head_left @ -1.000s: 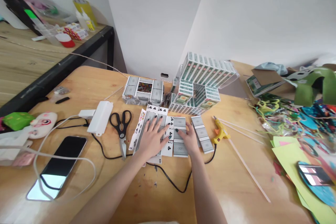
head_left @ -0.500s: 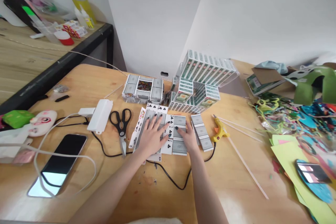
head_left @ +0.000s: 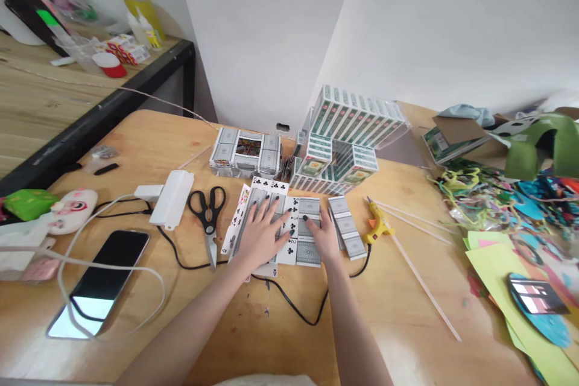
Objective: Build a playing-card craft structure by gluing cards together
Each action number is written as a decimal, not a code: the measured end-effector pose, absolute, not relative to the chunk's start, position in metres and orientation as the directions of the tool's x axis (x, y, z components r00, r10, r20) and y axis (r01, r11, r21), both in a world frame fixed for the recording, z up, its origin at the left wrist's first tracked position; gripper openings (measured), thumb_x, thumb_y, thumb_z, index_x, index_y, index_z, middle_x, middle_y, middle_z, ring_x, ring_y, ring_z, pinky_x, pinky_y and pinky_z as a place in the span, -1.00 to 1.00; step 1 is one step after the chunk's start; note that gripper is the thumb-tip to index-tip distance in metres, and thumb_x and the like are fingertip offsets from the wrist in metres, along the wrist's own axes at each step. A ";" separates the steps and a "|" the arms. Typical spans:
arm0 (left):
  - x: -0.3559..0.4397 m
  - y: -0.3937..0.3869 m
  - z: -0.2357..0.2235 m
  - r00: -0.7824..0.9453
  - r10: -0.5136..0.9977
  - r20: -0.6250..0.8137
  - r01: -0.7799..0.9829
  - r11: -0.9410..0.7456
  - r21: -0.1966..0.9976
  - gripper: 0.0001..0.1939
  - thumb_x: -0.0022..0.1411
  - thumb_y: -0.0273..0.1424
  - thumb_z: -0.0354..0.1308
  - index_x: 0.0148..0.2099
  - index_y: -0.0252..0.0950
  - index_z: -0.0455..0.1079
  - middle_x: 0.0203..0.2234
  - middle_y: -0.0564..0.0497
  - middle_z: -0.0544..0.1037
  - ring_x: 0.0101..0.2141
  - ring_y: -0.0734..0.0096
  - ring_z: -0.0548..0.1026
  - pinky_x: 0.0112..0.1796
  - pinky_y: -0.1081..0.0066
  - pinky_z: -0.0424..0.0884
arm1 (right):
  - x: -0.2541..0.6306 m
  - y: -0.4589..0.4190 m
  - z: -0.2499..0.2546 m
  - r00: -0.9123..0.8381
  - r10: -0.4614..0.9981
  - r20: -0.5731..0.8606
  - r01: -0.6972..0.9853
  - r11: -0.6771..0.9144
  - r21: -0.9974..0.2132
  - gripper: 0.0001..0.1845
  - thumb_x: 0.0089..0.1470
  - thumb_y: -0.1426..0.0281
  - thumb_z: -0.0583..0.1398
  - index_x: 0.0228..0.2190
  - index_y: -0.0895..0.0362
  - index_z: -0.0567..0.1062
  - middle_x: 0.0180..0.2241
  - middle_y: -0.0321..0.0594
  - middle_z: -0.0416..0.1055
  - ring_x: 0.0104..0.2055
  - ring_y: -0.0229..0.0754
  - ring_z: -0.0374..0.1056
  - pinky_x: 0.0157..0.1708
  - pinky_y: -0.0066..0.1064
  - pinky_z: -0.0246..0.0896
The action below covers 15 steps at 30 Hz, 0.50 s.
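My left hand [head_left: 260,235] lies flat with spread fingers on a panel of joined playing cards [head_left: 292,241], some face up with clubs, others showing grey backs. At the panel's right edge, my right hand [head_left: 324,238] rests with its thumb on the grey-backed cards and its fingers stretched along the side. Just right of that hand sits a separate strip of grey-backed cards [head_left: 347,226]. Beyond it lies a yellow glue gun [head_left: 379,226]. Black-handled scissors [head_left: 208,217] lie left of the cards. Behind them stands a box shape made of cards [head_left: 246,154].
Stacked card packs [head_left: 357,120] stand at the back. Glue sticks [head_left: 427,289] lie to the right, near coloured paper [head_left: 493,289] and tangled craft scraps. A phone [head_left: 104,280], a white power adapter [head_left: 172,198] and cables occupy the left. A black cord [head_left: 289,304] crosses in front of the cards.
Almost nothing differs. Both hands stay flat on the cards; the whole view has shifted very slightly.
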<state>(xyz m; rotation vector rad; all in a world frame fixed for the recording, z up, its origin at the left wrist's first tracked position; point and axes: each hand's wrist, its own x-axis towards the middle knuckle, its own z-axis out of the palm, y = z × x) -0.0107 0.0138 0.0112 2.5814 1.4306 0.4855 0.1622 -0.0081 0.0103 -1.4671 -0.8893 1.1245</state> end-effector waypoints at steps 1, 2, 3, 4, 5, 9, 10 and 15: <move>-0.011 0.014 0.011 0.493 0.845 0.208 0.795 -0.534 0.286 -0.52 0.22 -0.08 -0.08 0.16 -0.04 0.21 0.22 0.03 0.12 0.21 0.11 0.03 0.17 0.01 -0.08 | 0.162 -0.008 0.010 0.288 0.939 -0.185 -0.024 -0.186 -0.982 -0.43 -0.06 0.29 0.20 0.03 0.07 0.30 -0.11 -0.18 0.45 0.03 -0.01 0.31 -0.01 -0.11 0.25; -0.011 0.014 0.011 0.492 0.845 0.209 0.795 -0.534 0.288 -0.53 0.23 -0.08 -0.08 0.16 -0.04 0.21 0.22 0.03 0.13 0.21 0.11 0.03 0.17 0.01 -0.07 | 0.163 -0.008 0.010 0.289 0.939 -0.184 -0.020 -0.186 -0.982 -0.44 -0.06 0.29 0.20 0.03 0.07 0.30 -0.11 -0.17 0.45 0.03 -0.01 0.31 -0.01 -0.11 0.26; -0.011 0.014 0.011 0.491 0.845 0.211 0.794 -0.534 0.291 -0.54 0.23 -0.09 -0.08 0.15 -0.03 0.22 0.22 0.03 0.13 0.21 0.11 0.03 0.16 0.01 -0.06 | 0.163 -0.007 0.010 0.288 0.939 -0.189 -0.021 -0.191 -0.981 -0.44 -0.07 0.29 0.20 0.02 0.07 0.30 -0.11 -0.17 0.45 0.01 0.00 0.32 -0.03 -0.11 0.27; -0.011 0.014 0.011 0.491 0.845 0.212 0.792 -0.535 0.293 -0.55 0.24 -0.10 -0.08 0.14 -0.03 0.24 0.21 0.04 0.14 0.21 0.11 0.03 0.16 0.00 -0.06 | 0.163 -0.007 0.010 0.284 0.938 -0.200 -0.025 -0.201 -0.979 -0.44 -0.07 0.29 0.20 0.02 0.07 0.30 -0.11 -0.16 0.45 -0.01 0.01 0.34 -0.05 -0.11 0.29; -0.011 0.014 0.011 0.493 0.843 0.213 0.790 -0.537 0.297 -0.58 0.24 -0.12 -0.08 0.12 -0.02 0.26 0.21 0.05 0.14 0.21 0.12 0.03 0.16 0.00 -0.06 | 0.164 -0.006 0.010 0.281 0.936 -0.214 -0.029 -0.214 -0.976 -0.45 -0.08 0.28 0.20 0.01 0.06 0.31 -0.11 -0.16 0.45 -0.04 0.01 0.36 -0.08 -0.11 0.31; -0.012 0.014 0.012 0.499 0.837 0.225 0.774 -0.547 0.318 -0.66 0.26 -0.18 -0.08 0.04 0.01 0.35 0.19 0.12 0.18 0.21 0.11 0.03 0.16 -0.02 -0.05 | 0.166 -0.004 0.007 0.297 0.926 -0.234 0.005 -0.246 -0.969 -0.49 -0.11 0.29 0.22 -0.06 0.07 0.34 -0.15 -0.15 0.46 -0.11 0.01 0.40 -0.10 -0.11 0.31; -0.012 0.014 0.013 0.496 0.837 0.231 0.771 -0.547 0.327 -0.66 0.26 -0.18 -0.07 0.03 0.01 0.36 0.18 0.13 0.19 0.21 0.11 0.04 0.16 -0.03 -0.05 | 0.166 -0.003 0.006 0.302 0.925 -0.232 0.016 -0.249 -0.968 -0.49 -0.11 0.29 0.22 -0.06 0.07 0.34 -0.15 -0.15 0.46 -0.11 0.01 0.39 -0.09 -0.11 0.31; -0.012 0.015 0.012 0.481 0.842 0.243 0.762 -0.539 0.358 -0.67 0.22 -0.16 -0.02 0.00 0.01 0.39 0.16 0.13 0.23 0.20 0.08 0.07 0.15 -0.05 -0.02 | 0.169 -0.002 0.005 0.279 0.922 -0.269 0.007 -0.282 -0.959 -0.47 -0.13 0.28 0.22 -0.06 0.07 0.33 -0.15 -0.17 0.46 -0.10 -0.01 0.38 -0.09 -0.12 0.30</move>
